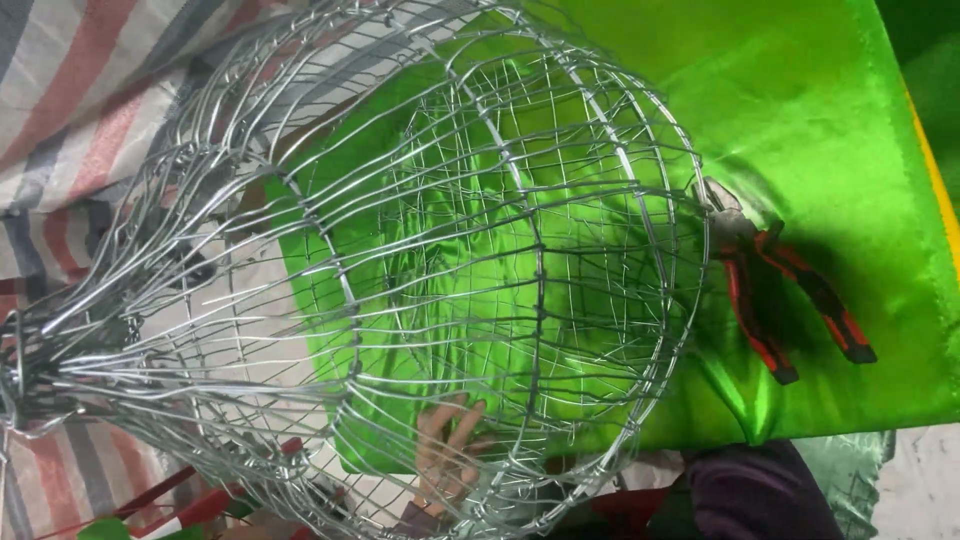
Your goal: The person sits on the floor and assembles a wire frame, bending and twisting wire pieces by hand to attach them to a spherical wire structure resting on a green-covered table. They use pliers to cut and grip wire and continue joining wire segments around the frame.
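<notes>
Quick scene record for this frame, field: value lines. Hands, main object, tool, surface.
main object: wire cage frame, silver, lying on its side, wires gathered at its left end
hand: one hand seen through the mesh at the lower edge, fingers spread; which hand cannot be told
tool: red-and-black pliers, lying on the cloth beside the cage rim, not held
surface: shiny green cloth
backdrop: striped tarp

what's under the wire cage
Under the wire cage lies shiny green cloth, and a striped sheet at its narrow end. One hand shows through the wires; which hand is unclear. Red-handled pliers lie beside it.
</notes>
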